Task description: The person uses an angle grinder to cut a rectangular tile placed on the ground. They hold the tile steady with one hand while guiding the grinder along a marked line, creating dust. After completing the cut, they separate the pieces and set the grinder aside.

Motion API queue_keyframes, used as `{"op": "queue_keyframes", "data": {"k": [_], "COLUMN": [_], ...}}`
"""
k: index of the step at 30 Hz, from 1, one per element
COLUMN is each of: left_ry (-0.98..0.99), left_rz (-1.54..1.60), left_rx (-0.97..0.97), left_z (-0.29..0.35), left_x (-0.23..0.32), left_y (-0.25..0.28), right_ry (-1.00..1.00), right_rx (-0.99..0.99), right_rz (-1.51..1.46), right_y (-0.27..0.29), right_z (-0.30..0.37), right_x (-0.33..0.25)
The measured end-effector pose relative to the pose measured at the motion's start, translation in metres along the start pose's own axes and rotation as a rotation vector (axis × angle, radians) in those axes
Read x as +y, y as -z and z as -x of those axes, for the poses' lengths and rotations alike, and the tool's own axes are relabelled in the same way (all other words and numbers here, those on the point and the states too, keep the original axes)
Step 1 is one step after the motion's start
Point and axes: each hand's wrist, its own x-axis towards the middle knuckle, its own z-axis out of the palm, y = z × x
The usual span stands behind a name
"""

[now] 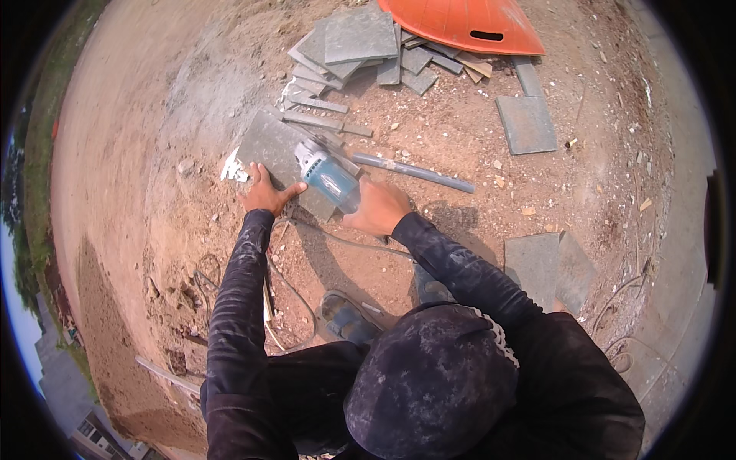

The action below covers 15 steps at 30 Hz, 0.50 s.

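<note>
My right hand (381,207) is wrapped round the rear of a teal angle grinder (331,182). Its silver head (307,151) lies over a grey stone slab (268,147) on the dirt. My left hand (266,192) lies on the slab's near left edge with its fingers spread and its thumb stretched toward the grinder. The grinder's disc is too blurred to make out. A power cord (349,241) runs across the ground below the grinder, between my arms. A grey pipe-like bar (414,172) lies just right of the grinder.
Beyond the slab, stone slabs (359,38) and cut strips (318,103) are piled beside an orange plastic tub (468,21). Separate slabs (526,124) lie at the right, and others (531,264) nearer me. My shoe (346,316) is close to the cord. Paving (675,307) borders the dirt at right.
</note>
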Motion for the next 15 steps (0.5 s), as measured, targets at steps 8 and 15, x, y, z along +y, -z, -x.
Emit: {"op": "queue_keyframes", "data": {"k": [8,15], "left_ry": [-0.004,-0.006], "left_rz": [0.012,-0.015], "left_rx": [0.000,0.000], "left_z": [-0.002,-0.003], "left_x": [0.000,0.000], "left_y": [-0.002,-0.002], "right_ry": [0.011,-0.001], "right_rx": [0.042,0.000], "right_rz": [-0.004,0.045], "right_y": [-0.009,-0.010], "right_z": [0.004,0.003], "right_x": [0.012,0.016]}}
